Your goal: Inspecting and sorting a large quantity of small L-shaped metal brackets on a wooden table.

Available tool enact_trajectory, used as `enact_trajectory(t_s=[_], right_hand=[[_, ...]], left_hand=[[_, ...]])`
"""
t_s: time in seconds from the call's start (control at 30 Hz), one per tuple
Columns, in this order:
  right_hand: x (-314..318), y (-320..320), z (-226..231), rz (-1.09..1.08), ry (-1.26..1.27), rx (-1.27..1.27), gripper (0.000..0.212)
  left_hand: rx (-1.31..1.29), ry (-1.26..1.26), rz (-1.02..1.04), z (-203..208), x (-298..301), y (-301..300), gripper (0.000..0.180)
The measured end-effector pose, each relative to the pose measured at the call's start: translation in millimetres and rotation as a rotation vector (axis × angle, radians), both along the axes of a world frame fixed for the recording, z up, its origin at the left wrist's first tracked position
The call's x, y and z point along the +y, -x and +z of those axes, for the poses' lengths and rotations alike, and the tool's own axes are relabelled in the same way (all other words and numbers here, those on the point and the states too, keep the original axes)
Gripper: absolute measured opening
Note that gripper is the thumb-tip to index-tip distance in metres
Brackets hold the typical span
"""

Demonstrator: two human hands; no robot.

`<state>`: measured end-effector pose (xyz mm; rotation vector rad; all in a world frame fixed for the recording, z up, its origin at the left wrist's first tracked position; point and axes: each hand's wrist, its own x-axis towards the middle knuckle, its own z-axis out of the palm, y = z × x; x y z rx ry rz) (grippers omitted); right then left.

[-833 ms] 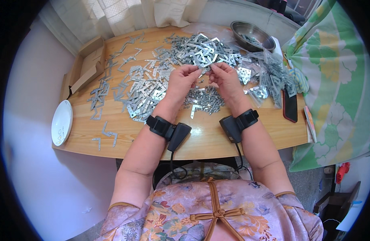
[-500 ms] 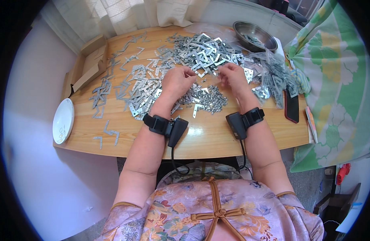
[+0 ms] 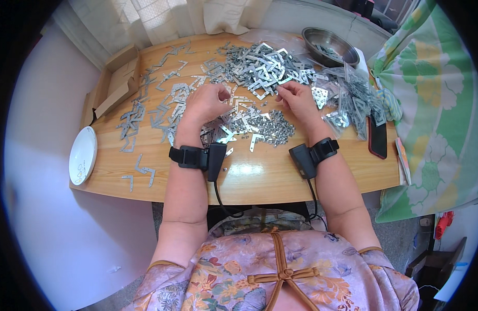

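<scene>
My left hand (image 3: 205, 105) hovers over the left part of the flat L-shaped metal brackets (image 3: 182, 96), its fingers curved and thumb apart from them; I see nothing held there. My right hand (image 3: 300, 99) is closed in a pinch, just in front of a high heap of shinier corner brackets (image 3: 267, 67). Whatever its fingertips hold is too small to make out. Between and nearer than my hands lies a pile of small metal nuts or screws (image 3: 275, 128). A single L bracket (image 3: 255, 141) rests at the pile's near edge.
Clear plastic bags of hardware (image 3: 355, 98) and a dark phone (image 3: 377, 137) lie on the right. Behind them stands a metal bowl (image 3: 329, 47). At the left are an open cardboard box (image 3: 114, 78), a white dish (image 3: 83, 155) and scattered brackets (image 3: 131, 122).
My left hand has moved left, away from the middle, and over the bracket pile. My right hand has shifted slightly left, with its fingertips still together.
</scene>
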<state>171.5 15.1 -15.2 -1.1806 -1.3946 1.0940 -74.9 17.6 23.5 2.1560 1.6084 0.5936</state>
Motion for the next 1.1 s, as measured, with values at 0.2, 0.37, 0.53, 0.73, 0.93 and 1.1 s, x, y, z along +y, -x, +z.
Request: enact_trajectory(t_s=[0.2, 0.37, 0.53, 0.73, 0.93, 1.1], right_hand=[[-5, 7, -2, -0.004, -0.022, -0.184, 0.018], [-1, 6, -8, -0.035, -0.100, -0.333, 0.018], [0, 6, -11, -0.039, -0.136, -0.407, 0.018], [-2, 8, -9, -0.045, -0.169, -0.453, 0.018], [0, 7, -13, -0.058, -0.191, -0.491, 0.018], [-1, 8, -11, -0.055, -0.188, -0.490, 0.019]], left_hand=[[0.125, -0.036, -0.047, 0, -1, 2, 0.035], [0.172, -0.108, -0.055, -11, 2, 4, 0.040], [0.043, 0.011, -0.018, -16, 9, 2, 0.034], [-0.040, 0.082, -0.010, -18, 12, 2, 0.028], [-0.183, 0.050, -0.034, -23, 16, 6, 0.026], [-0.276, 0.010, -0.047, -20, 15, 4, 0.025]])
